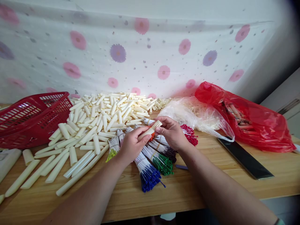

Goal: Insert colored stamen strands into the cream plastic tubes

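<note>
Both of my hands meet over the middle of the wooden table point(211, 181). My left hand point(131, 145) and my right hand point(171, 131) pinch the same cream paper tube point(150, 129), tilted up to the right, with orange tips showing at its lower end. Under the hands lie bundles of thin white sticks with coloured tips: blue point(148, 175), green point(162, 164), red point(189, 134), dark purple and yellow.
A big heap of cream tubes point(103, 114) covers the table's left and back. A red plastic basket point(30, 117) stands far left. A clear plastic bag point(197, 114) and a red plastic bag point(246, 118) lie right. A dark flat bar point(246, 159) rests near the right edge.
</note>
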A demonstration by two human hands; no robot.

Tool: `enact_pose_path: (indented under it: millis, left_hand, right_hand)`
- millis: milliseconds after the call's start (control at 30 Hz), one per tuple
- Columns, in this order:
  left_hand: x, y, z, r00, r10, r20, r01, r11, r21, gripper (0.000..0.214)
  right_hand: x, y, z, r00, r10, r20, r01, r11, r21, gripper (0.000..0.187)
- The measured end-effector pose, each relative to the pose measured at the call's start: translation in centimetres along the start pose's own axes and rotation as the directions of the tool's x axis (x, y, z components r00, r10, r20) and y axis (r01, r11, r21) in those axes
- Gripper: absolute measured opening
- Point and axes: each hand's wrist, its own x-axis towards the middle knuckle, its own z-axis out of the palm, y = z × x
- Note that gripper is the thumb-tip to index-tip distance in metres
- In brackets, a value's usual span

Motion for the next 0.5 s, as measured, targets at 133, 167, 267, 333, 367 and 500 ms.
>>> enact_pose_path:
  millis: [133,167,267,333,367,500]
  left_hand:
    - [0.1,0.3,-0.1,1.0,-0.003,-0.009,0.003,1.0,0.029,0.03]
    - [0.2,0.4,-0.2,1.0,0.002,-0.004,-0.002,0.999,0.034,0.029]
    - [0.2,0.6,-0.3,0.999,0.014,0.029,-0.016,0.998,0.062,0.029]
    - [0.1,0.6,-0.4,0.998,0.016,0.057,-0.02,0.997,0.077,0.03]
    - [0.1,0.6,-0.5,0.998,0.013,0.068,-0.019,0.996,0.082,0.03]
    - [0.1,0.5,-0.4,0.994,-0.013,0.108,0.008,0.999,0.044,0.03]
  right_hand:
    - [0.1,-0.2,-0.5,0.999,0.035,-0.037,-0.037,0.998,-0.048,0.028]
    - [0.2,-0.3,-0.6,0.998,0.05,-0.042,-0.052,0.997,-0.062,0.029]
    - [0.2,-0.7,-0.9,0.994,0.094,-0.046,-0.099,0.989,-0.112,0.036]
    - [0.3,-1.0,-1.1,0.992,0.121,-0.039,-0.126,0.978,-0.165,0.04]
    - [0.2,-1.1,-1.2,0.991,0.13,-0.037,-0.135,0.97,-0.2,0.04]
    - [0.2,-1.7,-1.6,0.994,0.111,-0.021,-0.111,0.925,-0.364,0.038]
